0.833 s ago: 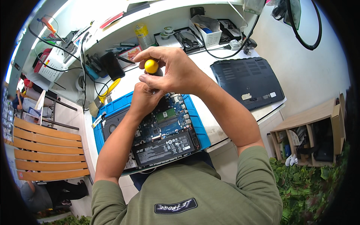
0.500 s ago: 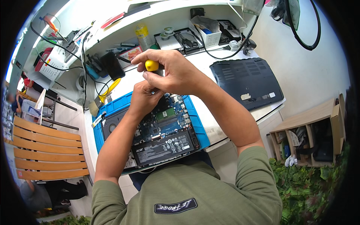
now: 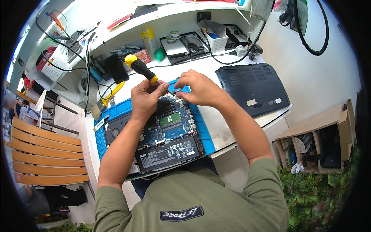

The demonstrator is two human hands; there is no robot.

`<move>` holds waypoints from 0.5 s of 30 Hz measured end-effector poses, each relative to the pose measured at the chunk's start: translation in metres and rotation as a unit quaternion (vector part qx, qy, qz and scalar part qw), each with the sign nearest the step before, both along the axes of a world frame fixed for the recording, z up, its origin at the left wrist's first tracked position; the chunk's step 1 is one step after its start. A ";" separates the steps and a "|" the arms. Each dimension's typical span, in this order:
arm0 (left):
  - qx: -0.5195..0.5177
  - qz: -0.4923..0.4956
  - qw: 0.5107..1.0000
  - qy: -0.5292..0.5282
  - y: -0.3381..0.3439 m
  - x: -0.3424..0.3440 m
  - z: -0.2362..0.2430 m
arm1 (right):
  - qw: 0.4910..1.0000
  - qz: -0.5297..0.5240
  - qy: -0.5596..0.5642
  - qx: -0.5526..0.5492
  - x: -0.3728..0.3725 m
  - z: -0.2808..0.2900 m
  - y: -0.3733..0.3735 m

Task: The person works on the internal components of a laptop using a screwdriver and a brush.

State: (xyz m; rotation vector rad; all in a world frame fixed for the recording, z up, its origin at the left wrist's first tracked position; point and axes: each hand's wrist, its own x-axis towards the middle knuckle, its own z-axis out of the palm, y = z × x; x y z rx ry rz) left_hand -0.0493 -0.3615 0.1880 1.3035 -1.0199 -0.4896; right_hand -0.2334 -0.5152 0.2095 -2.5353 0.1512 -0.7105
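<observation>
A: Screwdriver point(image 3: 141, 68), black shaft with a yellow butt. Where does it sit from your grip?

B: It's in your left hand point(image 3: 146, 98). The fingers are closed around its lower end; the handle sticks up and away to your left, yellow butt farthest from you. The tip is hidden behind the fingers, so I can't tell what it touches.

A: Long axis?

B: A diagonal, from far-left down toward the back edge of the opened laptop point(image 3: 162, 133).

A: And your right hand point(image 3: 199, 89)?

B: Just beside the left, fingertips pinched narrow over the same back edge. Something small may be between them; too small to tell. Both hands meet at one spot, the right a little nearer the laptop's right corner.

A: Outward from there?

B: The laptop lies on a blue mat point(image 3: 203, 133) on the white worktop point(image 3: 222, 129). Its black bottom cover point(image 3: 253, 89) lies apart, to your right. A wooden slatted bench point(image 3: 44, 154) stands at your left.
</observation>
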 end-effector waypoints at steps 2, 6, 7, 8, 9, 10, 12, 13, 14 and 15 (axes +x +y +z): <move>-0.006 0.000 1.000 0.010 0.004 0.002 0.007 | 1.000 0.003 0.025 0.002 0.007 -0.001 0.007; -0.033 0.016 0.999 0.009 0.017 0.008 0.019 | 0.999 0.038 0.011 -0.036 0.033 -0.010 0.011; -0.049 0.036 0.998 0.015 0.023 0.009 0.023 | 0.999 0.039 -0.001 -0.025 0.038 -0.010 0.013; -0.067 0.039 0.997 0.018 0.030 0.013 0.028 | 0.999 0.043 0.013 -0.013 0.039 -0.005 0.015; -0.073 0.041 0.996 0.008 0.037 0.018 0.038 | 0.999 0.041 0.029 -0.003 0.037 0.005 0.017; -0.093 0.057 0.994 0.012 0.050 0.027 0.044 | 0.999 0.021 0.050 -0.005 0.039 0.016 0.024; -0.118 0.114 0.986 -0.015 0.086 0.048 0.054 | 0.994 0.005 0.111 -0.008 0.059 0.036 0.039; -0.123 0.149 0.980 -0.044 0.108 0.060 0.058 | 0.993 0.023 0.117 -0.010 0.072 0.037 0.044; -0.145 0.158 0.976 -0.048 0.129 0.073 0.060 | 0.991 0.039 0.124 -0.012 0.087 0.036 0.050; -0.157 0.165 0.972 -0.057 0.150 0.087 0.058 | 0.990 0.053 0.132 -0.013 0.103 0.035 0.056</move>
